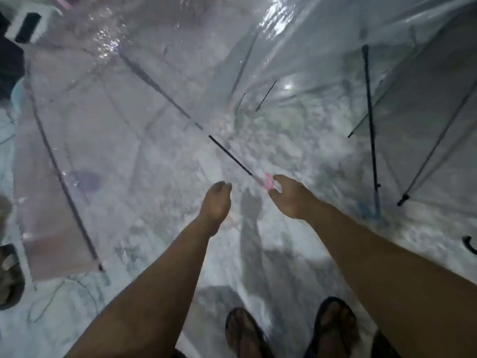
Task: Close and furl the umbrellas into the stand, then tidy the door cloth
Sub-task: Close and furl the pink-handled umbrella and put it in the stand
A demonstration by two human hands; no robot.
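Both forearms extend forward and down over the pale speckled floor (258, 267). The left hand (216, 202) hangs with fingers loosely bunched downward, gripping nothing, just left of the pink handle (268, 181). The right hand (289, 197) is cupped at that handle, thumb and fingers spread either side of it; whether they actually touch it cannot be told through the blur.

The pink-tinted transparent umbrella (77, 140) lies open on the floor, ahead and left. Its dark shaft (229, 153) runs diagonally, long axis from upper left down to lower right, handle end pointing toward the right hand.

A second clear umbrella (426, 104), also open, stands at right; its dark shaft (370, 120) runs almost vertically in view, ending at a blue handle (371, 213) near the right forearm.

Sandalled feet (291, 332) show at the bottom edge.
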